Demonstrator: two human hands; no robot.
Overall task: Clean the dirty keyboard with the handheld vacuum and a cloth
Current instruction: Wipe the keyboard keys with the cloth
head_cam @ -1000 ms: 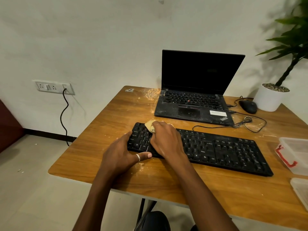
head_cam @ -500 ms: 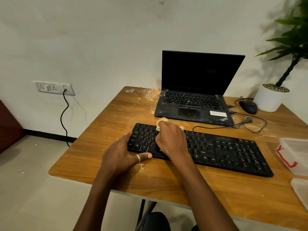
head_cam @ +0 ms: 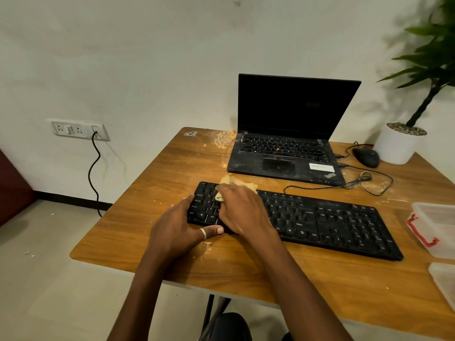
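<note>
A long black keyboard [head_cam: 332, 222] lies across the wooden table [head_cam: 246, 271], with pale dust around it. My right hand [head_cam: 243, 210] lies on the keyboard's left part and grips a bunched yellowish cloth [head_cam: 237, 183] pressed onto the keys. The cloth sticks out past my fingers at the keyboard's back edge and at its left. My left hand [head_cam: 177, 227] holds the keyboard's front left corner, the ringed thumb along the front edge and the fingers on the left end. No handheld vacuum is in view.
An open, dusty black laptop [head_cam: 285, 153] stands behind the keyboard, with crumbs [head_cam: 224, 139] to its left. A mouse [head_cam: 365, 157], its coiled cable [head_cam: 364, 179] and a white plant pot [head_cam: 396, 143] are at the back right. Clear plastic boxes [head_cam: 435, 227] sit at the right edge.
My right hand slid the cloth to the right along the keyboard's back rows, then came back left and a little toward me. My left hand and the keyboard stayed put.
</note>
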